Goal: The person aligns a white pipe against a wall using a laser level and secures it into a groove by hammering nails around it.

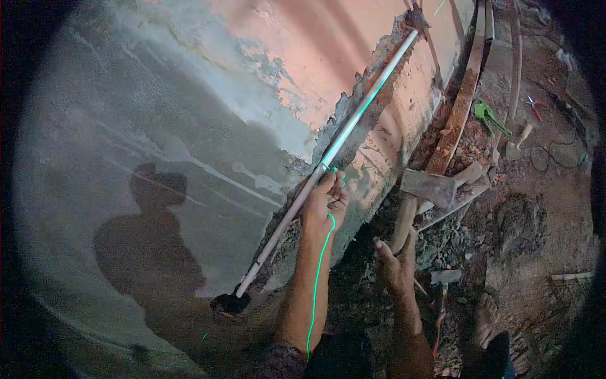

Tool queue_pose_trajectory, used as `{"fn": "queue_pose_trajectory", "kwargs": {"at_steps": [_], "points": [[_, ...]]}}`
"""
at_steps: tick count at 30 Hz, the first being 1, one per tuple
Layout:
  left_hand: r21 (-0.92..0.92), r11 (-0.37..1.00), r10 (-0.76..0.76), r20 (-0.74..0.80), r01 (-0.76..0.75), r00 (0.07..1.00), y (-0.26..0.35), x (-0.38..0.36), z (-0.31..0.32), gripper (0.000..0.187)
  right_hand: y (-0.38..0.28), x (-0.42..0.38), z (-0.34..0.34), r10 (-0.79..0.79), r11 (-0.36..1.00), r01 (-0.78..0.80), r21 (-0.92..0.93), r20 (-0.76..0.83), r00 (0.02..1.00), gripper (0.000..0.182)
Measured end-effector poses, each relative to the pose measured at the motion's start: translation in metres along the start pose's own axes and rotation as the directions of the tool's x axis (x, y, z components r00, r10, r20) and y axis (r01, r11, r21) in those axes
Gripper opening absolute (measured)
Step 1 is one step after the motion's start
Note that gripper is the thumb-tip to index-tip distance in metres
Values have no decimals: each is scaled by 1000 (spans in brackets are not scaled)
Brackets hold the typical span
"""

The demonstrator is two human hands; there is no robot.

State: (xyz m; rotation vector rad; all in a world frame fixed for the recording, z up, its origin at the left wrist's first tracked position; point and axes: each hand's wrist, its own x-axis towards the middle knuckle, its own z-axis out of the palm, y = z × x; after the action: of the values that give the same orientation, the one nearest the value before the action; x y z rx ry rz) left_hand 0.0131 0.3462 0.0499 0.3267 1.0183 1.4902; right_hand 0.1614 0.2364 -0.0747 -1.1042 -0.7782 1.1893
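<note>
A long white pipe (373, 93) lies in a rough groove chipped into the wall (208, 126), slanting from lower left to upper right. My left hand (327, 201) is at the pipe's middle, thumb and fingers pinched together against its edge. A small thin piece seems to stick out at the fingertips, but I cannot make out what it is. In my right hand (399, 268) is the wooden handle of a hammer (429, 187), its heavy head raised beyond the fist, right of the pipe. The pipe's lower end meets a dark hole (230, 304).
Rubble covers the ground at right, with another hammer (446, 276) near my feet. A long board (456, 123), a green cutter tool (485, 114), red-handled pliers (535, 108) and a trowel (519, 143) lie farther off. A green laser line crosses my left arm and the pipe.
</note>
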Motion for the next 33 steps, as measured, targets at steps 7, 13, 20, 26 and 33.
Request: {"fn": "queue_pose_trajectory", "kwargs": {"at_steps": [7,13,20,26,33], "points": [[-18,1000,21,-25,-22,999,-9,12,12,20,-36,-3,20,-105,975,111,-190,41,994,48],[63,987,-148,23,147,989,1,20,9,24,-48,5,35,-158,987,160,-24,82,984,40],[2,975,-223,81,224,971,2,30,-3,27,-51,4,54,-169,986,169,-4,-11,985,38],[100,994,-45,73,38,996,5,19,13,18,-44,3,67,-96,993,96,67,-6,995,40],[101,991,79,45,-84,996,-8,62,-27,21,-28,17,77,23,948,57,-314,245,969,49]]}}
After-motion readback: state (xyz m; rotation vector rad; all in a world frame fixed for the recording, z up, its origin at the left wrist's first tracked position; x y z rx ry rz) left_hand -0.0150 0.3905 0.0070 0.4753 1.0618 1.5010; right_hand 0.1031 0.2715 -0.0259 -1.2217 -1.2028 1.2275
